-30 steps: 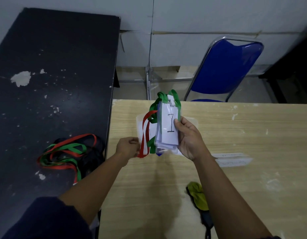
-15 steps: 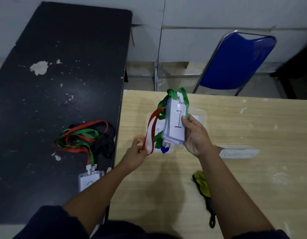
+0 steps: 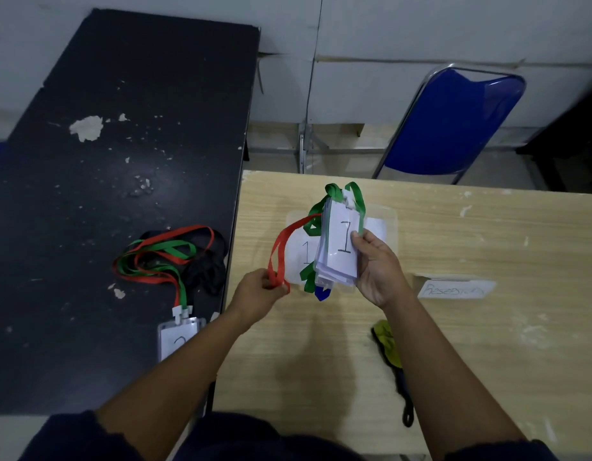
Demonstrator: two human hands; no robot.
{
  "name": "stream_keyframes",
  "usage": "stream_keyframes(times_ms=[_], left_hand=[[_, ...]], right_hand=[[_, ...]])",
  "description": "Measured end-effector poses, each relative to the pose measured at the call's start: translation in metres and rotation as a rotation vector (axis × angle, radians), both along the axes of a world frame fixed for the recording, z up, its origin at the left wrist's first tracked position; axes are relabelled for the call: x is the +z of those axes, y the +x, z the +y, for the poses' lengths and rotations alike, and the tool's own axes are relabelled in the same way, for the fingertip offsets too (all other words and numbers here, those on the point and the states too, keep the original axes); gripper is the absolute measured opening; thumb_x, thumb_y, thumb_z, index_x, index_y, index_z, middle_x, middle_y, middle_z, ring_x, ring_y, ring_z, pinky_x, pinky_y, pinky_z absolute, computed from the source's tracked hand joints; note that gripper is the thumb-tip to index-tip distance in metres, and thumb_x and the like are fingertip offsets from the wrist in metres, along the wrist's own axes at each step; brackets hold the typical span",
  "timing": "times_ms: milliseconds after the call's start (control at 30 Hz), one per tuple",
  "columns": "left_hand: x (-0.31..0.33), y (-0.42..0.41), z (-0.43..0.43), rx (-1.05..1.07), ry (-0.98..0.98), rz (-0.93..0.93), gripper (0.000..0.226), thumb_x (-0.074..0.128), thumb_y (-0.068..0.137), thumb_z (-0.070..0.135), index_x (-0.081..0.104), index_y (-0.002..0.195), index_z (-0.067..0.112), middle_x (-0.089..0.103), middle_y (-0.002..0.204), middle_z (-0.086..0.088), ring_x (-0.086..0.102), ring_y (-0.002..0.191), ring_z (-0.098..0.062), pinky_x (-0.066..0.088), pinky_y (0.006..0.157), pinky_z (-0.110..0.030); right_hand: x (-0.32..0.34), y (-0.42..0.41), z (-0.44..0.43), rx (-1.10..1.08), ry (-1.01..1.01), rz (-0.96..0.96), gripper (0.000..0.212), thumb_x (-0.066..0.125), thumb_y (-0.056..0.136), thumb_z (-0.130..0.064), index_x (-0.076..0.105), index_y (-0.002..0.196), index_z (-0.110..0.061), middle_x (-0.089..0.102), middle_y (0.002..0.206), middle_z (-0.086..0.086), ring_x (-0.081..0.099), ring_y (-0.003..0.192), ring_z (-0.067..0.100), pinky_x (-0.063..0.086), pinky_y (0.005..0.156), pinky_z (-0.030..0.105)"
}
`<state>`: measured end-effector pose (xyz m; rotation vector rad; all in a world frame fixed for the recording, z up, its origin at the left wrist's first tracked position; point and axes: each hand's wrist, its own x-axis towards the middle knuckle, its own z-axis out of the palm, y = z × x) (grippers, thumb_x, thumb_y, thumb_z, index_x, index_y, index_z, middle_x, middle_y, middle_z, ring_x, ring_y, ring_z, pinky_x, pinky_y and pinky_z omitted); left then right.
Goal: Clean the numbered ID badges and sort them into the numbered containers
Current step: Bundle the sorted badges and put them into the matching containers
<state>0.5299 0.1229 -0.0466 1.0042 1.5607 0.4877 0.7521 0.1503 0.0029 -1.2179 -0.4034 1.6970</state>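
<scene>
My right hand (image 3: 376,267) holds a stack of ID badges (image 3: 339,249) upright above the wooden table; the front card reads "1". Green lanyards loop over the top of the stack. A red lanyard (image 3: 281,251) hangs from the stack to the left, and my left hand (image 3: 258,291) pinches its lower end. Behind the stack sits a clear container (image 3: 389,224) marked "1". On the black table lies another badge (image 3: 178,337) marked "2", with red and green lanyards (image 3: 161,257) coiled above it.
A yellow-green cloth with a dark cord (image 3: 389,349) lies on the wooden table (image 3: 487,327) near my right forearm. A white handwritten label (image 3: 454,289) lies to the right. A blue chair (image 3: 451,121) stands behind the table. The black table (image 3: 105,178) adjoins on the left.
My left hand has pulled the red lanyard down and to the left, away from the stack. The view has tilted down, so the badge marked "2" now shows.
</scene>
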Motion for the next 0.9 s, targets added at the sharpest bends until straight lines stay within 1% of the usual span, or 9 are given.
stream_keyframes(times_ms=[67,167,267,333,400,633,733,800,900], left_hand=[[0.009,0.0,0.004,0.072,-0.004,-0.075,0.026,0.073,0.087,0.012,0.062,0.111,0.011,0.073,0.102,-0.003,0.069,0.093,-0.015,0.053,0.079,-0.025],[0.027,0.002,0.017,0.206,-0.044,-0.243,0.024,0.067,0.091,0.005,0.061,0.113,0.001,0.072,0.103,-0.012,0.071,0.094,-0.023,0.056,0.09,-0.037],[0.044,0.005,0.035,0.313,-0.104,-0.498,0.018,0.061,0.094,-0.001,0.059,0.111,-0.002,0.071,0.095,-0.014,0.072,0.089,-0.024,0.059,0.086,-0.039],[0.053,0.008,0.048,0.35,-0.1,-0.571,0.013,0.06,0.094,-0.002,0.059,0.107,0.0,0.07,0.093,-0.015,0.073,0.083,-0.021,0.061,0.075,-0.035],[0.059,0.012,0.059,0.361,-0.08,-0.591,0.015,0.059,0.095,-0.001,0.058,0.109,0.0,0.07,0.095,-0.015,0.072,0.081,-0.018,0.061,0.07,-0.03],[0.049,0.036,0.085,0.341,-0.041,-0.518,0.021,0.061,0.095,0.003,0.06,0.116,-0.002,0.068,0.107,-0.018,0.067,0.09,-0.023,0.058,0.083,-0.031],[0.034,0.047,0.083,0.36,-0.109,-0.492,0.015,0.055,0.101,0.014,0.062,0.101,0.001,0.066,0.095,-0.015,0.063,0.079,-0.02,0.055,0.076,-0.031],[0.026,0.051,0.079,0.417,-0.203,-0.566,0.031,0.044,0.105,0.028,0.061,0.092,0.006,0.063,0.09,-0.013,0.059,0.075,-0.02,0.051,0.07,-0.029],[0.012,0.053,0.072,0.408,-0.31,-0.618,0.051,0.031,0.106,0.046,0.065,0.11,0.008,0.07,0.106,-0.012,0.065,0.088,-0.021,0.053,0.075,-0.031]], right_hand=[[0.001,-0.003,-0.003,0.01,0.002,-0.009,0.028,0.051,0.1,-0.016,0.059,0.125,-0.006,0.067,0.122,0.015,0.063,0.11,0.03,0.055,0.094,0.047],[0.006,-0.007,-0.003,0.016,0.028,-0.001,0.031,0.051,0.1,-0.016,0.057,0.128,-0.005,0.067,0.122,0.015,0.064,0.108,0.029,0.056,0.092,0.045],[0.015,-0.008,0.001,0.018,0.067,0.007,0.03,0.051,0.1,-0.016,0.057,0.128,-0.006,0.069,0.119,0.013,0.067,0.103,0.025,0.057,0.089,0.043],[0.022,-0.008,0.007,0.016,0.096,0.011,0.03,0.05,0.101,-0.016,0.057,0.128,-0.007,0.069,0.117,0.012,0.067,0.102,0.024,0.057,0.089,0.043],[0.027,-0.008,0.014,0.003,0.121,0.014,0.031,0.049,0.101,-0.016,0.055,0.13,-0.007,0.069,0.116,0.011,0.067,0.101,0.023,0.058,0.088,0.042],[0.014,-0.01,0.037,-0.07,0.141,0.047,0.028,0.045,0.103,-0.014,0.052,0.13,-0.008,0.069,0.113,0.009,0.069,0.098,0.023,0.059,0.08,0.041],[-0.009,-0.014,0.039,-0.088,0.095,0.033,0.023,0.046,0.102,-0.014,0.054,0.124,-0.011,0.069,0.114,0.01,0.067,0.099,0.025,0.058,0.082,0.043],[-0.026,-0.016,0.037,-0.096,0.054,0.007,0.026,0.045,0.102,-0.013,0.054,0.127,-0.011,0.067,0.119,0.012,0.065,0.104,0.027,0.056,0.086,0.044],[-0.048,-0.017,0.028,-0.066,0.002,-0.093,0.029,0.047,0.102,-0.013,0.054,0.13,-0.009,0.07,0.118,0.01,0.067,0.104,0.025,0.058,0.082,0.039]])
